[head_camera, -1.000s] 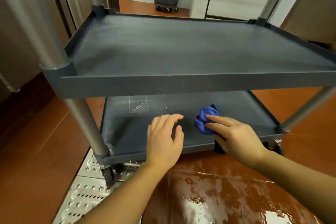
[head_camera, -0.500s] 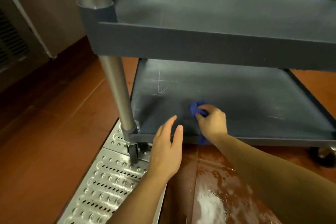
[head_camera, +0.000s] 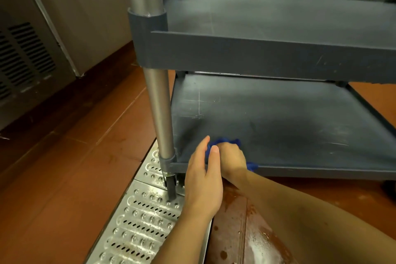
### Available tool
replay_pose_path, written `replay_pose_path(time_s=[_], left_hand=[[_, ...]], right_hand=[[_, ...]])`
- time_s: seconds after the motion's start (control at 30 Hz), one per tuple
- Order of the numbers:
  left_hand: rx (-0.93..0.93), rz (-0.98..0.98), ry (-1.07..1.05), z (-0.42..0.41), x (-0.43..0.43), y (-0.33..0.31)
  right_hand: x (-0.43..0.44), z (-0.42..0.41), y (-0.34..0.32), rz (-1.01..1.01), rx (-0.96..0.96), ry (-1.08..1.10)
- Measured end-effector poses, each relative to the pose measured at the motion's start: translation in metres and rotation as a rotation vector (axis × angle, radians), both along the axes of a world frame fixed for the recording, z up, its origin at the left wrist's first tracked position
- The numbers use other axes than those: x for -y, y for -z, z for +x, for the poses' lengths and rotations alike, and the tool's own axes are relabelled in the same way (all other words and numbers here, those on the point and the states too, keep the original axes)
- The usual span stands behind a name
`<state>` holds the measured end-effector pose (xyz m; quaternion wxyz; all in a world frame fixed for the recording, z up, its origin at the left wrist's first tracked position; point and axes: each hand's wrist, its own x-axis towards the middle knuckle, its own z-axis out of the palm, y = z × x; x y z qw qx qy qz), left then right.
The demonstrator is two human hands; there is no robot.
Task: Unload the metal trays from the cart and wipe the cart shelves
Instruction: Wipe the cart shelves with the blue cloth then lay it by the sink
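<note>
Down on the bottom shelf of the cart, close to its near left corner, sits my blue cloth. My right hand is curled around the cloth and holds it against the shelf. My left hand is open with straight fingers, just beside the right one at the near edge. I cannot tell if it touches the edge.

No metal trays show on the shelves I can see, so I think wiping is my job now. To do it well, I should press the cloth flat and rub in long lines from this corner to the far side. The white marks on the far left may need extra rubbing. My left hand could hold the silver post so the cart does not roll.

Under me, the red floor looks wet beside the metal drain cover, so I should move slowly.
</note>
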<state>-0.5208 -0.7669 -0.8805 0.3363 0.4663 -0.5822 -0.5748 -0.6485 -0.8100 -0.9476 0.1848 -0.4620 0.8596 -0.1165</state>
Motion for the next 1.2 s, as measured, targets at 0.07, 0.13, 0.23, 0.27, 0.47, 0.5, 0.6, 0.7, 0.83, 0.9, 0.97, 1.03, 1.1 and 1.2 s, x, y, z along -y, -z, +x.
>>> replay_pose_path(time_s=[0.07,0.13,0.23,0.27,0.47,0.5,0.6,0.7,0.83,0.9,0.97,1.03,1.1,1.2], left_hand=[[-0.006,0.013,-0.009,0.004,0.0,-0.005],[-0.006,0.034,-0.02,0.009,0.001,-0.008],[-0.002,0.046,-0.012,0.017,0.002,-0.01],[-0.006,0.043,-0.003,0.019,0.004,-0.009],[-0.082,0.077,-0.022,0.021,0.014,0.004],[-0.089,0.082,-0.03,0.02,0.015,0.004],[-0.097,0.09,-0.056,0.02,0.016,0.007],[-0.131,0.108,-0.082,0.018,0.017,0.011],[-0.118,0.085,-0.049,0.006,0.014,0.015],[-0.106,0.07,-0.023,-0.003,0.009,0.018],[-0.092,0.064,-0.012,-0.016,0.002,0.021],[-0.093,0.086,-0.004,-0.031,-0.005,0.024],[-0.068,0.085,0.049,-0.045,-0.015,0.026],[0.001,0.015,0.168,-0.06,-0.029,0.033]], right_hand=[[-0.001,0.006,0.0,0.0,-0.019,-0.021],[-0.003,0.012,0.002,-0.018,0.006,-0.01],[-0.009,0.018,0.004,-0.023,0.015,0.014],[-0.011,0.019,0.005,-0.015,0.013,0.012],[-0.02,0.042,0.01,-0.003,0.0,-0.088],[-0.019,0.047,0.01,-0.002,-0.005,-0.121],[-0.012,0.058,0.003,-0.077,-0.036,-0.22],[-0.004,0.057,-0.002,-0.098,-0.056,-0.323],[-0.009,0.018,0.009,-0.095,-0.088,-0.313],[-0.022,-0.012,0.009,-0.076,-0.08,-0.265],[-0.042,-0.047,0.007,-0.039,-0.069,-0.202],[-0.072,-0.084,0.004,-0.04,-0.075,-0.098],[-0.105,-0.122,0.001,-0.064,-0.103,0.028],[-0.152,-0.172,-0.004,-0.075,-0.148,0.154]])
